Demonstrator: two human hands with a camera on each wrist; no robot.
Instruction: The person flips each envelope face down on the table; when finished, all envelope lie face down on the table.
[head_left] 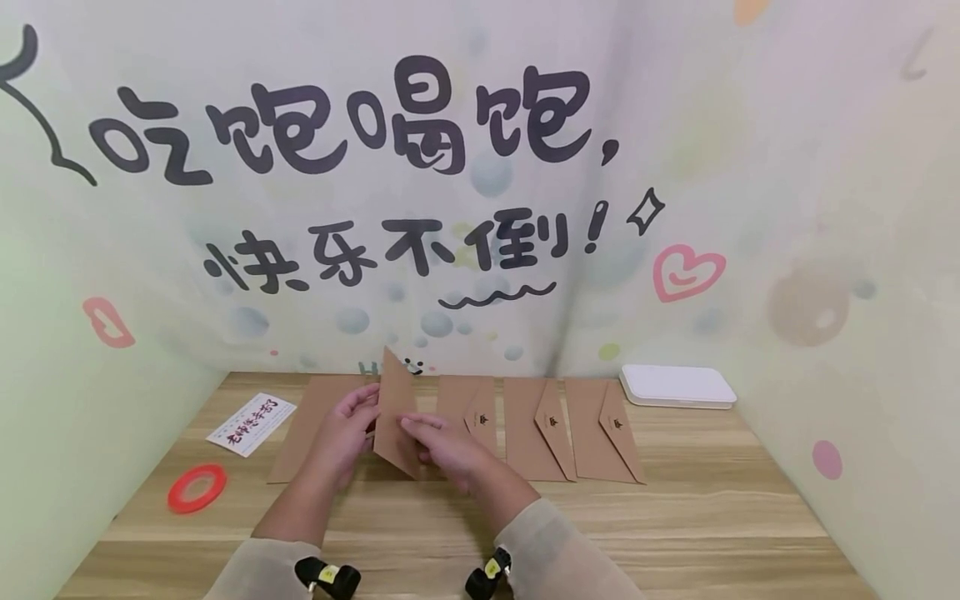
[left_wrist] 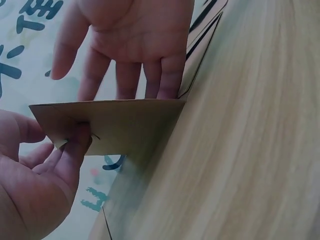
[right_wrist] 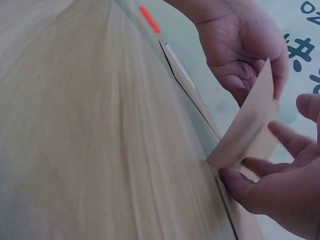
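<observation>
A brown kraft envelope [head_left: 395, 421] stands on edge above the table, between the two hands. My left hand [head_left: 347, 433] grips it from the left side; in the left wrist view a finger of that hand [left_wrist: 42, 187] is tucked against a fold or slit of the paper. My right hand [head_left: 453, 450] touches the envelope's right face with fingers extended. Spread, nearly straight fingers of the right hand [right_wrist: 285, 180] show against the paper in the right wrist view. Whether anything is inside the envelope cannot be seen.
Right of the hands, several brown envelopes with pointed flaps [head_left: 525, 429] lie in a row. Another brown sheet or envelope [head_left: 300, 433] lies left. A handwritten white card [head_left: 251, 423], a red tape roll [head_left: 177, 490] and a white case [head_left: 678, 387] rest on the wooden table [head_left: 712, 517].
</observation>
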